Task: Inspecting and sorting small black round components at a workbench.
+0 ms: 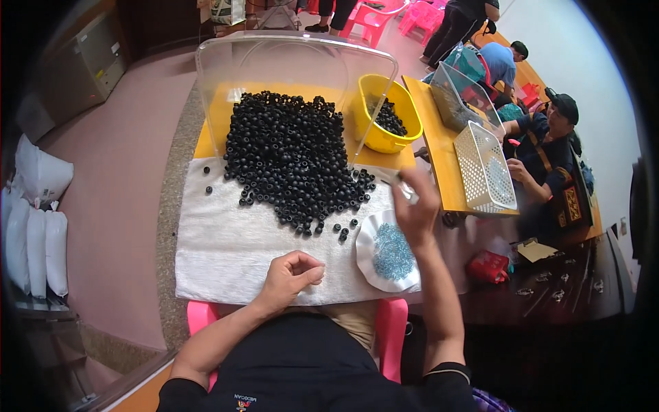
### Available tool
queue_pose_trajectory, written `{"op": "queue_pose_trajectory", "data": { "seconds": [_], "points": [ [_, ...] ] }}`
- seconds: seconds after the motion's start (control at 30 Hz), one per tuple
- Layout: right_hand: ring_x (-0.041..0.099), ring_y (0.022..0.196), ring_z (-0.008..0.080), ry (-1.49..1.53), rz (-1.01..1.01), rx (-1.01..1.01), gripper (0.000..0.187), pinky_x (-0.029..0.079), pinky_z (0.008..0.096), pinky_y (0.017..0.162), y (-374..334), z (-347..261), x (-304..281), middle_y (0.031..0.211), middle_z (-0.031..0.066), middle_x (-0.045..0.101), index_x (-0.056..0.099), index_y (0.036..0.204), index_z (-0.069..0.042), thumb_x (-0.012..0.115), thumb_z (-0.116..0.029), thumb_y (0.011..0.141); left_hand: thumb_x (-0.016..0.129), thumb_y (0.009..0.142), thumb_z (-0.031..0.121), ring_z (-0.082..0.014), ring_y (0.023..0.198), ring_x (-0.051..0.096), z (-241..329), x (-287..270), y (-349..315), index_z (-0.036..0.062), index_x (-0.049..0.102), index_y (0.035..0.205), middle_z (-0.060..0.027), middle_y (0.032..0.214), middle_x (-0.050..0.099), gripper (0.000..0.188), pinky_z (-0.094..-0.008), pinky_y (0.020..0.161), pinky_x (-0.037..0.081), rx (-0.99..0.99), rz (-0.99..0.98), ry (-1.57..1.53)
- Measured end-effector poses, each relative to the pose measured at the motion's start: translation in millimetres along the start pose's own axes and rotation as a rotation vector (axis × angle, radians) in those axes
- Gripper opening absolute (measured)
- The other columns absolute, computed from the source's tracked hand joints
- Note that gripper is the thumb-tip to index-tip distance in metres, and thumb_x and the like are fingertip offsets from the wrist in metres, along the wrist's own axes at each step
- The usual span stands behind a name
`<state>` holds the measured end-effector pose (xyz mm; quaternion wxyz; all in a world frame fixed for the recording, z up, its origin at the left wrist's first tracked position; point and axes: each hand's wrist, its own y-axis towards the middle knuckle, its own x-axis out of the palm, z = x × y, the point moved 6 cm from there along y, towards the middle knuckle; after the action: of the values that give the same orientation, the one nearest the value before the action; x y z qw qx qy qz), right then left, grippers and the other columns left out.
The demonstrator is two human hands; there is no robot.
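Observation:
A large heap of small black round beads (288, 158), with holes in them, spreads over a white cloth (226, 254) in front of me. My left hand (292, 278) rests low over the cloth with its fingers curled and thumb against the forefinger. Whatever is in that pinch is too small or hidden to name. My right hand (419, 209) is raised above the right edge of the cloth, blurred, its fingers bent together. A small thin dark tip shows at its fingertips, unclear in kind. Just below it lies a white scalloped dish (367, 257) of tiny light-blue pieces (393, 253).
A clear plastic bin (295, 41) lies tipped behind the heap. Right of it stands a yellow tub (389, 142) with black beads. Farther right, a white perforated basket (484, 168) sits on another table, where a person (549, 147) works. White sacks (41, 240) stand at left.

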<state>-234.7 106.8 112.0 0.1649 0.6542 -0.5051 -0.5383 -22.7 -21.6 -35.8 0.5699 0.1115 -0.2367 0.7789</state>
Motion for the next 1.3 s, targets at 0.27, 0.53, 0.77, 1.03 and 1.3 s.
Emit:
{"op": "queue_pose_trajectory", "data": {
  "seconds": [0.27,0.53,0.77,1.03,1.3],
  "points": [
    [0.066,0.069,0.0187,-0.138,0.097,0.023,0.018,0.051,0.0285,0.064,80,75,28,0.081,0.0118,0.069,0.068,0.099,-0.001,0.071,-0.009,0.084,0.068,0.090,0.005,-0.0124,0.082,0.065,2,-5,3,-0.0025,0.064,0.101,-0.0080,0.090,0.067,0.014,-0.0271,0.077,0.055,0.018,0.014,0.013],
    [0.066,0.078,0.0256,0.007,-0.629,0.037,0.013,0.052,0.0362,0.070,-34,-21,70,0.084,0.0095,0.070,0.071,0.088,-0.005,0.074,-0.010,0.077,0.067,0.090,0.005,-0.0118,0.081,0.065,5,-14,4,-0.0031,0.064,0.100,-0.0079,0.090,0.067,0.013,-0.0265,0.077,0.054,0.008,0.019,0.026],
    [0.059,0.096,0.0245,-0.235,-0.886,-0.075,0.022,0.050,0.0360,0.082,-64,-41,83,0.096,0.0042,0.068,0.070,0.097,-0.009,0.070,-0.018,0.078,0.067,0.091,0.007,-0.0119,0.082,0.065,3,-10,3,-0.0032,0.064,0.100,-0.0078,0.089,0.067,0.014,-0.0265,0.077,0.054,0.032,0.028,0.012],
    [0.062,0.085,0.0267,0.109,-0.601,-0.072,0.024,0.051,0.0372,0.071,-69,-71,65,0.090,0.0071,0.067,0.066,0.095,-0.008,0.075,-0.009,0.073,0.066,0.092,0.007,-0.0123,0.084,0.065,5,-10,3,-0.0024,0.063,0.104,-0.0079,0.094,0.067,0.015,-0.0269,0.079,0.055,0.047,0.066,-0.067],
    [0.059,0.075,0.0267,0.250,-0.481,-0.144,0.035,0.051,0.0343,0.066,-98,-105,53,0.085,0.0093,0.062,0.063,0.101,-0.002,0.076,-0.004,0.069,0.066,0.092,0.007,-0.0122,0.085,0.065,5,-11,2,-0.0025,0.063,0.105,-0.0071,0.093,0.068,0.016,-0.0268,0.079,0.055,0.032,0.014,-0.072]
  ]
}}
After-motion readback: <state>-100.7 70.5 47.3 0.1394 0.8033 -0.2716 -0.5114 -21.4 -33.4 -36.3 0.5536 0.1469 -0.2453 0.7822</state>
